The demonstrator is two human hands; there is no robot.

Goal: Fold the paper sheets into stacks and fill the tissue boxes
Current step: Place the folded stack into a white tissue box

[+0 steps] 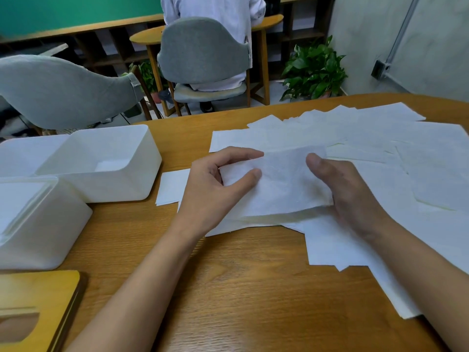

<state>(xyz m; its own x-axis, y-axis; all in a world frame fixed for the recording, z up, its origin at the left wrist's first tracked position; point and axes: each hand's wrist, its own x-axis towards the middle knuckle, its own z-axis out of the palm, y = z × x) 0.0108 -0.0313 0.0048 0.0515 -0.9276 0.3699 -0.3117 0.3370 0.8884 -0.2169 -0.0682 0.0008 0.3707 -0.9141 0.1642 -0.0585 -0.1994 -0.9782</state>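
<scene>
A folded white paper sheet [284,184] is held just above the table between both hands. My left hand [215,189] pinches its left end between thumb and fingers. My right hand [347,191] grips its right end, thumb on top and fingers underneath. Several loose white sheets [396,153] lie spread over the table to the right and beneath the hands. A small folded sheet [172,186] lies left of my left hand. Two open white tissue boxes stand at the left: one [106,163] nearly empty, the nearer one [33,219] holding paper.
A wooden lid [35,308] with an oval slot lies at the near left corner of the wooden table [241,288]. Beyond the table's far edge stand grey chairs [203,52], a seated person's back [213,8] and a potted plant [314,69].
</scene>
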